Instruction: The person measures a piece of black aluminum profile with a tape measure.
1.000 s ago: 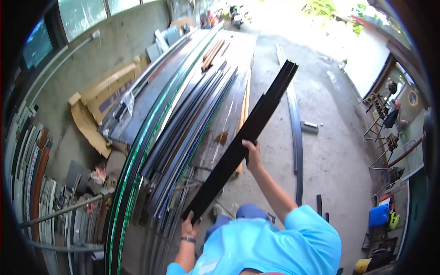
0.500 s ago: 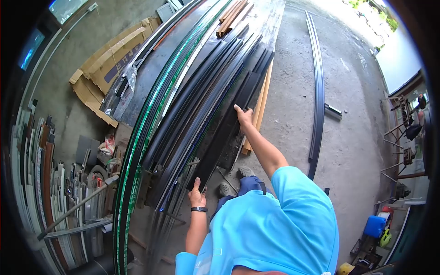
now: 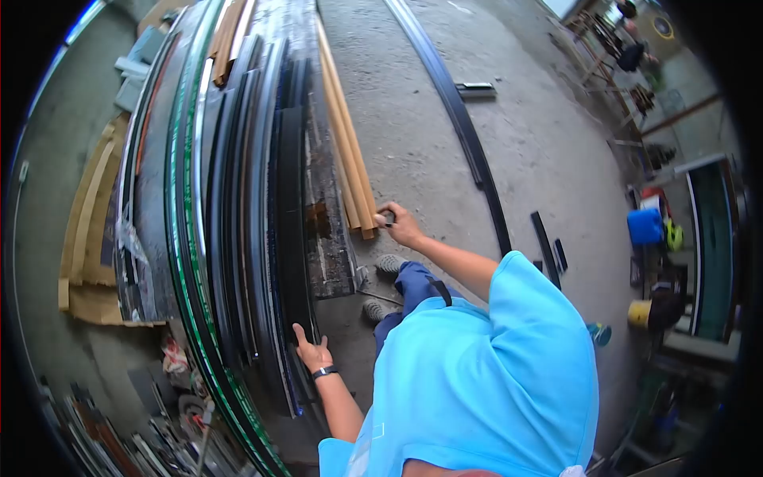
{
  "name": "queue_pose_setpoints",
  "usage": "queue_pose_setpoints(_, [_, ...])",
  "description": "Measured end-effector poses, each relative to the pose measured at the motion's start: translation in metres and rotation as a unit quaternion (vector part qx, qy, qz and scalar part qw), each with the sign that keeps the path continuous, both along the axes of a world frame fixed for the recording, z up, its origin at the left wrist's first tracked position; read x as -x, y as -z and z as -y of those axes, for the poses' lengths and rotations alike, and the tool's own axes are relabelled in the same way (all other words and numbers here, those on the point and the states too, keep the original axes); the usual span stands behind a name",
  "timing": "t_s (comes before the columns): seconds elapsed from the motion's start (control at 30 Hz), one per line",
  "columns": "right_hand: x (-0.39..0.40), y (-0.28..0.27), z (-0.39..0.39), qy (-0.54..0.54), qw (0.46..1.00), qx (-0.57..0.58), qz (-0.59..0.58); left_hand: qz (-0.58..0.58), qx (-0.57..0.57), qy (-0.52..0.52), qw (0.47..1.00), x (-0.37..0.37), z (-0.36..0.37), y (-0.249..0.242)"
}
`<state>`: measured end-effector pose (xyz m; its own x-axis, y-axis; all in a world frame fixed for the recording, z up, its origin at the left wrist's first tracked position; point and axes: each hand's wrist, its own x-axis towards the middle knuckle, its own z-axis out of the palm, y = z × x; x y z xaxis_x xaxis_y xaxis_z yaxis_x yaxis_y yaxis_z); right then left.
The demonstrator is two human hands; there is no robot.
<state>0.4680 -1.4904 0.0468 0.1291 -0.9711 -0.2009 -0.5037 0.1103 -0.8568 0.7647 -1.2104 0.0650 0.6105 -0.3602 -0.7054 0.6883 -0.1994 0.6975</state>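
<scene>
My left hand [image 3: 312,350] is beside the lower end of a wide black profile [image 3: 291,215], fingers apart and palm partly turned up. That profile lies lengthwise along the right side of a bundle of long dark profiles [image 3: 232,191] on the table [image 3: 332,270]. My right hand [image 3: 404,226] is curled around a small dark object [image 3: 388,218], whose kind I cannot tell. It is right at the near ends of the tan wood-coloured profiles [image 3: 350,143], just off the table's right edge.
Green-wrapped strips [image 3: 179,199] run along the table's left part. Flattened cardboard [image 3: 87,270] leans at the far left. On the floor to the right lie a long dark profile [image 3: 453,103] and short offcuts [image 3: 545,242]. A blue container [image 3: 644,227] stands farther right.
Both hands have let go of the wide black profile, which now lies against the bundle. My right hand has moved off the table's edge with a small dark object. The view has turned right.
</scene>
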Motion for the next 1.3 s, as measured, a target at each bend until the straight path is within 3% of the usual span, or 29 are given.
queue_pose_setpoints(0.07, [0.077, 0.059, -0.058, 0.068, 0.989, -0.076, 0.112, 0.057, -0.058, 0.018, 0.997, 0.02, -0.024, -0.018])
queue_pose_setpoints(0.1, [0.116, 0.071, -0.091, 0.118, 0.979, -0.119, 0.111, 0.066, -0.079, 0.01, 0.995, 0.016, -0.051, 0.01])
queue_pose_setpoints(0.13, [0.152, 0.077, -0.128, 0.166, 0.966, -0.165, 0.111, 0.033, -0.08, 0.029, 0.996, 0.023, -0.065, 0.0])
queue_pose_setpoints(0.27, [0.271, 0.076, -0.274, 0.342, 0.88, -0.329, -0.014, -0.041, 0.013, 0.318, 0.947, 0.065, -0.081, -0.025])
queue_pose_setpoints(0.33, [0.314, 0.1, -0.342, 0.386, 0.855, -0.343, -0.052, -0.012, 0.116, 0.471, 0.874, 0.099, -0.036, -0.064])
queue_pose_setpoints(0.4, [0.325, 0.09, -0.385, 0.42, 0.829, -0.363, -0.074, 0.023, 0.228, 0.574, 0.786, 0.143, 0.026, -0.128])
queue_pose_setpoints(0.47, [0.343, 0.131, -0.421, 0.45, 0.807, -0.382, -0.027, 0.02, 0.38, 0.623, 0.683, 0.188, 0.08, -0.194])
queue_pose_setpoints(0.53, [0.335, 0.126, -0.423, 0.482, 0.801, -0.355, 0.009, -0.026, 0.544, 0.62, 0.565, 0.251, 0.102, -0.267])
queue_pose_setpoints(0.63, [0.352, 0.144, -0.422, 0.354, 0.898, -0.259, 0.024, -0.169, 0.649, 0.645, 0.367, 0.365, 0.099, -0.369])
queue_pose_setpoints(0.67, [0.36, 0.136, -0.423, 0.328, 0.918, -0.223, 0.02, -0.275, 0.637, 0.656, 0.296, 0.408, 0.096, -0.379])
queue_pose_setpoints(0.7, [0.372, 0.118, -0.423, 0.341, 0.912, -0.226, 0.032, -0.346, 0.601, 0.666, 0.274, 0.446, 0.086, -0.391])
queue_pose_setpoints(0.73, [0.386, 0.104, -0.428, 0.356, 0.906, -0.225, 0.047, -0.412, 0.559, 0.673, 0.254, 0.485, 0.076, -0.403])
queue_pose_setpoints(0.77, [0.404, 0.107, -0.444, 0.408, 0.885, -0.208, 0.083, -0.44, 0.504, 0.69, 0.277, 0.517, 0.06, -0.421])
queue_pose_setpoints(0.87, [0.448, 0.108, -0.498, 0.555, 0.8, -0.164, 0.16, -0.498, 0.442, 0.691, 0.281, 0.602, 0.025, -0.423])
queue_pose_setpoints(0.93, [0.472, 0.118, -0.549, 0.666, 0.715, -0.123, 0.173, -0.537, 0.432, 0.693, 0.21, 0.652, 0.022, -0.421])
queue_pose_setpoints(1.0, [0.491, 0.156, -0.611, 0.738, 0.656, -0.137, 0.081, -0.56, 0.412, 0.705, 0.139, 0.698, 0.021, -0.422])
queue_pose_setpoints(1.17, [0.501, 0.151, -0.675, 0.831, 0.5, -0.204, 0.133, -0.607, 0.397, 0.684, 0.084, 0.794, 0.0, -0.414])
queue_pose_setpoints(1.2, [0.5, 0.148, -0.672, 0.832, 0.497, -0.205, 0.135, -0.626, 0.37, 0.685, 0.048, 0.822, 0.001, -0.415])
queue_pose_setpoints(1.27, [0.503, 0.144, -0.652, 0.843, 0.465, -0.207, 0.172, -0.642, 0.341, 0.686, 0.04, 0.861, -0.001, -0.414])
queue_pose_setpoints(1.3, [0.506, 0.143, -0.641, 0.848, 0.45, -0.208, 0.189, -0.639, 0.339, 0.687, 0.07, 0.87, -0.003, -0.413])
